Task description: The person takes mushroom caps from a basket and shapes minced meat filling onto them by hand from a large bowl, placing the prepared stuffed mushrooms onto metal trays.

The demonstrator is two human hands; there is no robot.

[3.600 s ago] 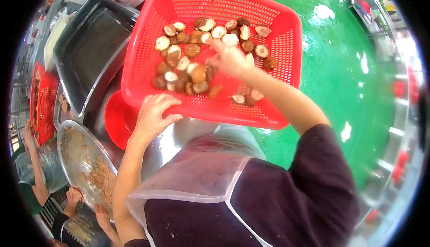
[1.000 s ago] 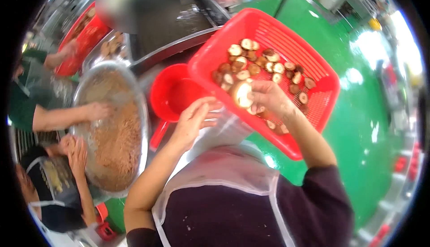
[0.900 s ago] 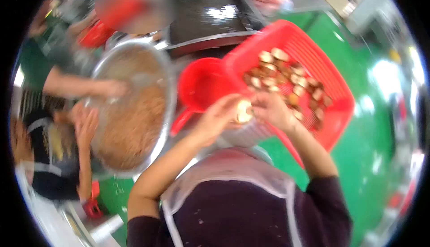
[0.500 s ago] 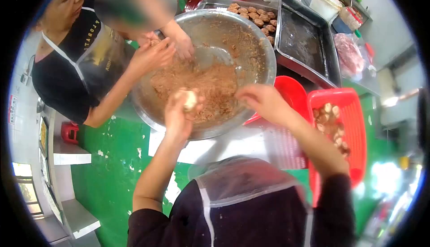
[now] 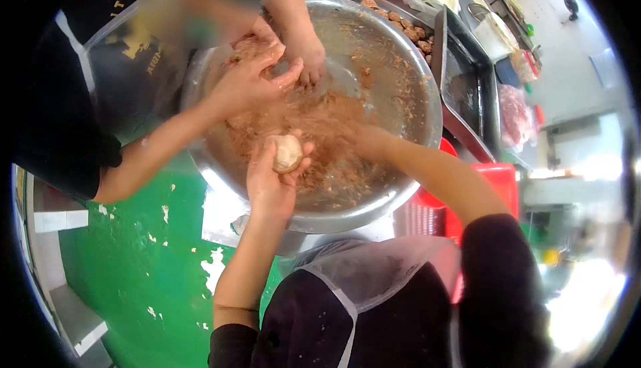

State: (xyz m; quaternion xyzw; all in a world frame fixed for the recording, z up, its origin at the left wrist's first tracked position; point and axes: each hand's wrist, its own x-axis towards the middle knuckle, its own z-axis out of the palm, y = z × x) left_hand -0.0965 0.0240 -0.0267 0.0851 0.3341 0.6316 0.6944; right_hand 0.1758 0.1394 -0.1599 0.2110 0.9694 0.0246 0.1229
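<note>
My left hand (image 5: 272,179) holds a pale, round mushroom piece (image 5: 288,153) in its cupped fingers, over the near left part of a large metal bowl (image 5: 420,101). Brown minced filling (image 5: 334,141) lies in the bowl, some of it smeared up the wall. My right hand (image 5: 357,137) reaches down into the filling, just right of my left hand; motion blurs its fingers, and I cannot make out what they hold.
Co-workers' hands (image 5: 264,77) (image 5: 307,54) work at the bowl's far left. Beyond its right rim lie a dark tray (image 5: 467,87), brown patties (image 5: 407,27) and a bag (image 5: 514,117). A red basket (image 5: 501,181) is nearer, at the right.
I took a mushroom from the red basket with my right hand and it is now in my left. My view turned left to the bowl, and my right hand moved into the filling.
</note>
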